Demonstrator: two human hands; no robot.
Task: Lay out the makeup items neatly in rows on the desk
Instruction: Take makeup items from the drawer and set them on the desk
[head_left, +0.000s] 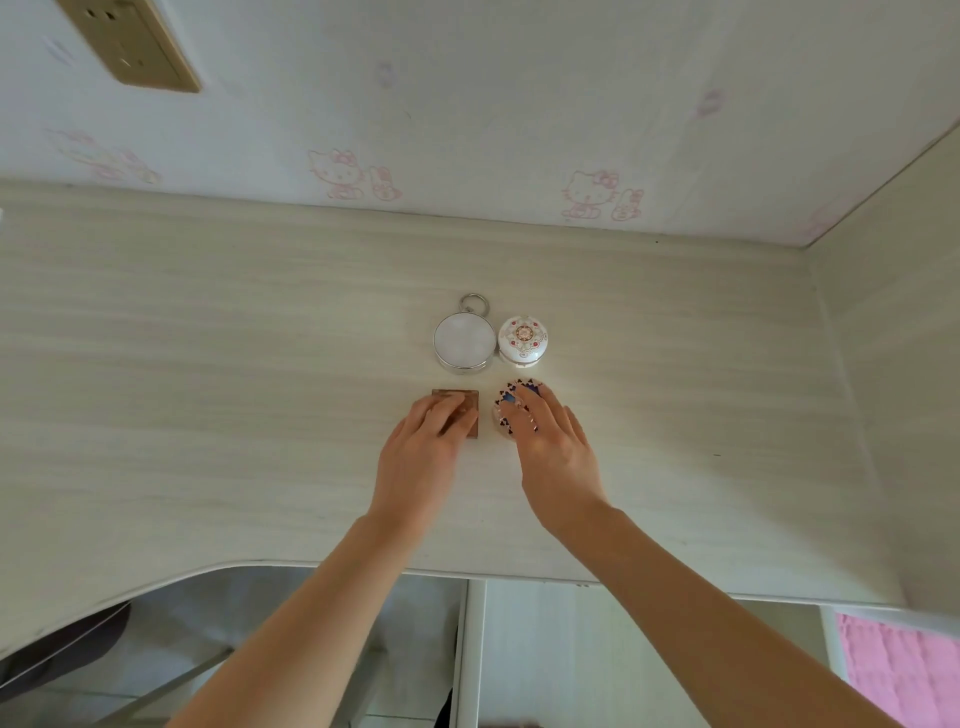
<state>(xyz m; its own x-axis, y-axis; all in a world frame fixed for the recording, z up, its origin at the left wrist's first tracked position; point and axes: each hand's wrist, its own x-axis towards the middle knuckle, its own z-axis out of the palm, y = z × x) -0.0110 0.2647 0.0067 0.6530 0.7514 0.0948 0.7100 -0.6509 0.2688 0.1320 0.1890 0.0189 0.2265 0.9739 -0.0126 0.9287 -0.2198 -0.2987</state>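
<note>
- Four makeup items are seen on the pale wood-grain counter (208, 364), grouped in two short rows of two, so the layout is judged nearly done.
- The back row is already set: a round silver compact (464, 340) with a key ring at its far edge lies just beside a white floral-lidded jar (522, 339), the two touching or very nearly so.
- The front row is being handled: a small square brown compact (467, 402) sits under the fingers of the left hand (421, 457), which are laid over its top with a slight curl (whether it is pinched at the sides cannot be told).
- A round case with dark heart patterns (506, 400) is covered by the right hand (553, 441), whose fingers are spread and fairly straight across the lid, pressing rather than clamping.
- What appears to be left is a final nudge so the front pair lines up under the back pair, then release of both hands.
- No further items are visible.
</note>
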